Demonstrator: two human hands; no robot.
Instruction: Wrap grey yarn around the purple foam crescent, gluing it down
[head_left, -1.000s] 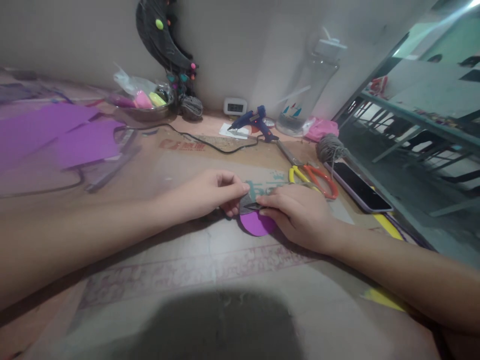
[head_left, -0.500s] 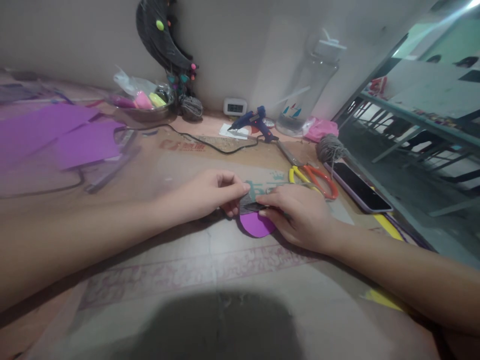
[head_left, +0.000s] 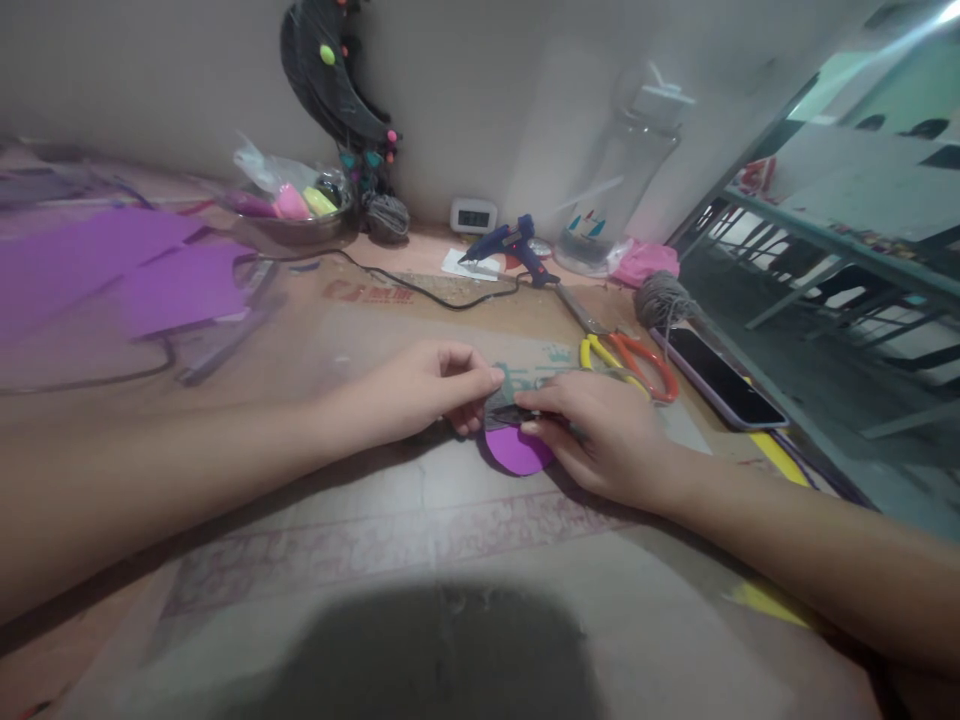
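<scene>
A round purple paper piece point(head_left: 519, 452) lies on the table below my fingers, its upper part covered by rows of grey yarn point(head_left: 496, 408). My left hand point(head_left: 454, 388) pinches the yarn-covered left edge between thumb and fingers. In my right hand point(head_left: 600, 425) are dark, pointed tweezers point(head_left: 508, 412), their tip against the yarn. The right fingers hide most of the tool and the disc's right side.
Beyond my hands lie orange-and-yellow scissors point(head_left: 630, 362), a blue glue gun point(head_left: 514, 245) and a grey yarn ball point(head_left: 664, 298). A phone point(head_left: 724, 380) rests at the right edge. Purple sheets point(head_left: 184, 288) and a metal bowl point(head_left: 292, 228) are left; a clear bottle point(head_left: 615, 190) stands behind.
The whole view has shifted slightly, so things appear a little further right. Both hands keep their hold, with almost no movement against the disc.
</scene>
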